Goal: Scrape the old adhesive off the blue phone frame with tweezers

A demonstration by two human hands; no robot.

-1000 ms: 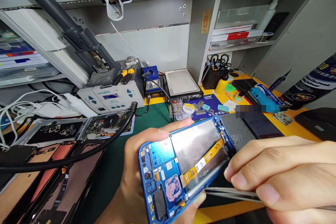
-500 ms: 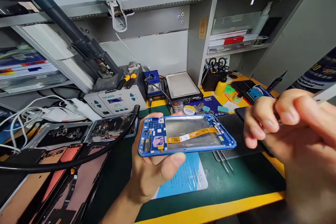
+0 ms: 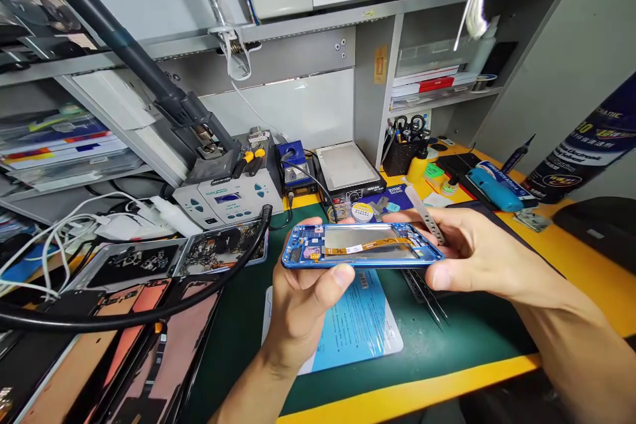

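Observation:
An opened phone with a blue frame (image 3: 358,236) is held above the bench, its inside facing up and tilted toward me. An orange flex cable (image 3: 385,244) runs along its silver inner plate. My left hand (image 3: 298,318) is closed around the left part, thumb on the near edge. At the right end, my right hand (image 3: 479,248) grips the frame between thumb and fingers. A thin perforated metal strip (image 3: 423,213), like a pry blade, sticks up from the right fingers. Below the phone lies a blue and white card (image 3: 368,324), with metal tweezers (image 3: 430,298) beside it.
Phone panels (image 3: 183,324) and opened boards (image 3: 223,248) lie at left, crossed by a black hose (image 3: 149,319). Behind stand a grey rework station (image 3: 231,202), a heating plate (image 3: 348,165) and a tool holder (image 3: 401,152). A large can (image 3: 586,146) stands at right.
My right hand has come down and left from the air and now grips the phone's right end. The phone is tilted flatter. The metal strip now shows, and the view has shifted.

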